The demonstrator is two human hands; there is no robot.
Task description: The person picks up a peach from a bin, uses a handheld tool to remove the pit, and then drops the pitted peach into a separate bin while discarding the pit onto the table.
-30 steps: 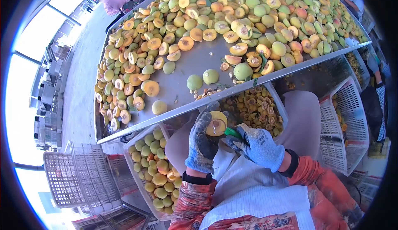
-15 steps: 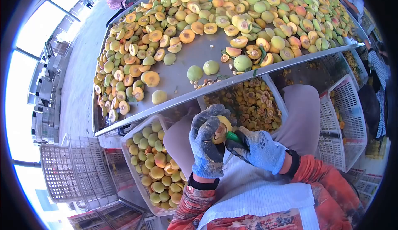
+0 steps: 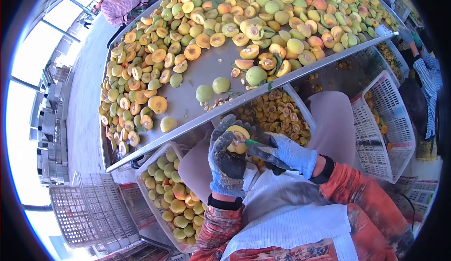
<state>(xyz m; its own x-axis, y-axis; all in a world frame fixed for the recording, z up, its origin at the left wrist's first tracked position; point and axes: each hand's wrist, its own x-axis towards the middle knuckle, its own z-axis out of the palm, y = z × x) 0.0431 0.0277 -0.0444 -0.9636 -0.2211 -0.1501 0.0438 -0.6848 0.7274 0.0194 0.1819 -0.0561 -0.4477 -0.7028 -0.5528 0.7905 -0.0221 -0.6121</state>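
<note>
In the head view, my left hand (image 3: 225,162), in a grey-blue work glove, is closed around a peach half (image 3: 240,133) whose cut yellow face shows a hollow at its centre. My gloved right hand (image 3: 290,153) grips a green-handled tool (image 3: 253,143), its front end at the peach half's cut face; the tip itself is too small to make out. Both hands are above my lap. Just beyond them stands a crate of brown pits and scraps (image 3: 284,115) under the table edge.
A metal table (image 3: 197,80) bears heaped halved and whole peaches (image 3: 263,7). By my left leg is a crate of peaches (image 3: 174,190), with an upright white basket (image 3: 84,209) further left. Another white crate (image 3: 383,129) stands right. Co-workers (image 3: 123,2) sit around the table.
My view has shifted, bringing more of the far-left co-worker into sight. My left hand has turned the peach half's cut face further into view; the green-handled tool stays against it.
</note>
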